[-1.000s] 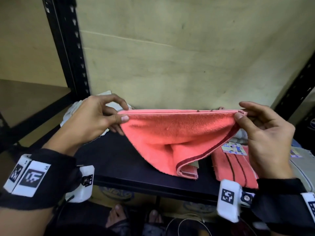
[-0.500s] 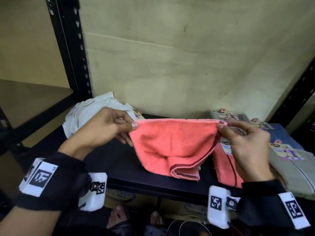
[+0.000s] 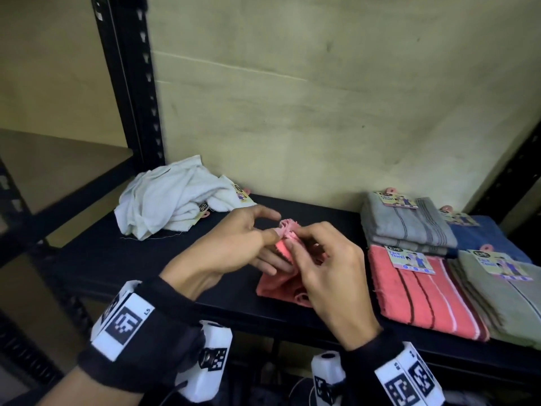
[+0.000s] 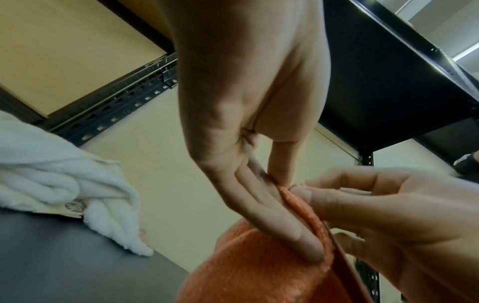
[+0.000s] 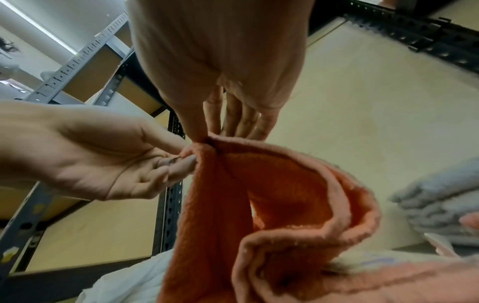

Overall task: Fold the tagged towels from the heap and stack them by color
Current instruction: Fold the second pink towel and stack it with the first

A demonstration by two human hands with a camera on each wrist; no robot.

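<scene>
Above the black shelf (image 3: 123,259), the left hand (image 3: 234,244) and right hand (image 3: 325,259) both pinch the coral towel's (image 3: 278,284) corners together, apparently to match edges for folding.

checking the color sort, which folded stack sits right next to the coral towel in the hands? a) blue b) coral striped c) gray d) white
b: the coral striped stack lies on the shelf just right of the coral towel pinched by the left hand and right hand; gray stack and blue stack lie further back.
</scene>
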